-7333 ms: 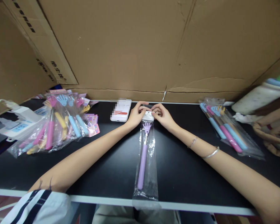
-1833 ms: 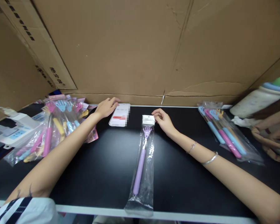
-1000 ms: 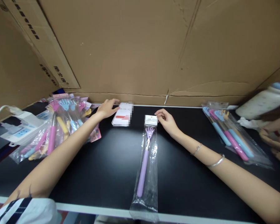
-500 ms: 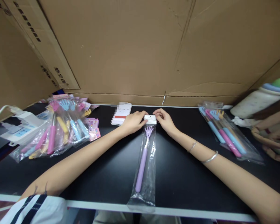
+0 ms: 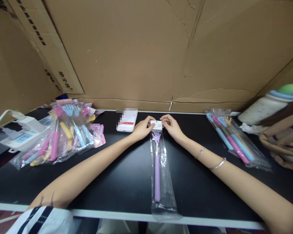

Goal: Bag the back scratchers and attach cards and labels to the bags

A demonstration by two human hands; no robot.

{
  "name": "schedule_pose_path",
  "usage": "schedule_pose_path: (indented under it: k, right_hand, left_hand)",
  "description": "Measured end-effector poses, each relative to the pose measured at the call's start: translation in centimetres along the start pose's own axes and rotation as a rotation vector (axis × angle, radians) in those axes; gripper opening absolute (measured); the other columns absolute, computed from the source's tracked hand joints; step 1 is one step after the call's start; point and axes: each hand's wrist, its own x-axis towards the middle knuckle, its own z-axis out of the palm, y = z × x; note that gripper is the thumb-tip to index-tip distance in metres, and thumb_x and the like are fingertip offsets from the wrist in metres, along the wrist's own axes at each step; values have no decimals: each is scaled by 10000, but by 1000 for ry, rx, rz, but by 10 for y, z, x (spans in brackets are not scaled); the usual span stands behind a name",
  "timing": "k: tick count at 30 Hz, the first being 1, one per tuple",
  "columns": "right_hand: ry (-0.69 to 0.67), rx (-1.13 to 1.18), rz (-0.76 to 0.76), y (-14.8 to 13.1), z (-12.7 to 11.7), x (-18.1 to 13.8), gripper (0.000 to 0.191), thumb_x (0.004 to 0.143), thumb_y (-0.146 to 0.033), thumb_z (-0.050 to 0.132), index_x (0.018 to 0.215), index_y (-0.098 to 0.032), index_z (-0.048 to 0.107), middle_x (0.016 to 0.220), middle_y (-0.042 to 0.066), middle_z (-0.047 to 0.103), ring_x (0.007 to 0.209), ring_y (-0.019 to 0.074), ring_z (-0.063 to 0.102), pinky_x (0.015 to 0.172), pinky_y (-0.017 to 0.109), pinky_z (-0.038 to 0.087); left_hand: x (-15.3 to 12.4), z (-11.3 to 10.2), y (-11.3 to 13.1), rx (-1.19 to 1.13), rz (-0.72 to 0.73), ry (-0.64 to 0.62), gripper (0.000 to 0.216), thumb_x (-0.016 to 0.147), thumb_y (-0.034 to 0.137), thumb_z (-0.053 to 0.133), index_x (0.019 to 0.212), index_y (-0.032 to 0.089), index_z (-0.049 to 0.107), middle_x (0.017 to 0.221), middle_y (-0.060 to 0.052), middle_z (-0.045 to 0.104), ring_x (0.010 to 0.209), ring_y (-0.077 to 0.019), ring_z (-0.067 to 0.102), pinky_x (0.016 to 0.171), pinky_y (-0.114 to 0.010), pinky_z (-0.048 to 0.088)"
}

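Note:
A purple back scratcher [image 5: 157, 175] with a hand-shaped head lies in a clear plastic bag [image 5: 168, 195] in front of me. Across the bag's top end is a white header card [image 5: 156, 124]. My left hand [image 5: 143, 127] is closed at the card's left edge, its thumb on the card. At the right edge, the curled fingers of my right hand [image 5: 172, 126] pinch the card's upper corner. The bag's bottom end reaches the table's front edge.
Bagged back scratchers [image 5: 70, 130] in several colours pile up at left, beside a power strip [image 5: 24, 138]. A phone [image 5: 127, 121] lies behind my left hand. More bagged scratchers [image 5: 231, 139] lie at right, near a bottle [image 5: 266, 105] and a brown bag [image 5: 283, 143]. Cardboard [image 5: 136, 58] walls the back.
The bagged purple scratcher has swung so its lower end points straighter toward me and further right. Both hands stay at the header card, the right fingers now closer on its edge.

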Motion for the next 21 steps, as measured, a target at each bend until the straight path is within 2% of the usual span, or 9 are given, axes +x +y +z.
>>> schedule_pose_path:
  k: [4,10,21]
  right_hand:
    - [-7,-4,30,-2,0,0,173,733,-315,549,856,-195,528,673,-26,538,585,114,511,595,270,410]
    - [-40,-33,-4,-3,2,0,172,721,-324,587,822,-191,542,700,-6,575,658,136,543,646,285,422]
    - [-63,-73,-33,-3,2,-1,156,726,-294,602,820,-189,537,710,0,584,670,136,551,617,266,412]
  left_hand:
    - [2,2,-7,-80,10,3,184,857,276,471,1025,235,536,918,-6,654,834,-167,613,782,-295,469]
    - [2,1,-6,-91,39,12,183,853,266,471,1020,231,538,917,4,651,791,-155,600,730,-275,458]
    - [3,1,-8,-200,61,18,163,877,285,467,983,202,560,916,-7,647,827,-146,594,758,-258,438]
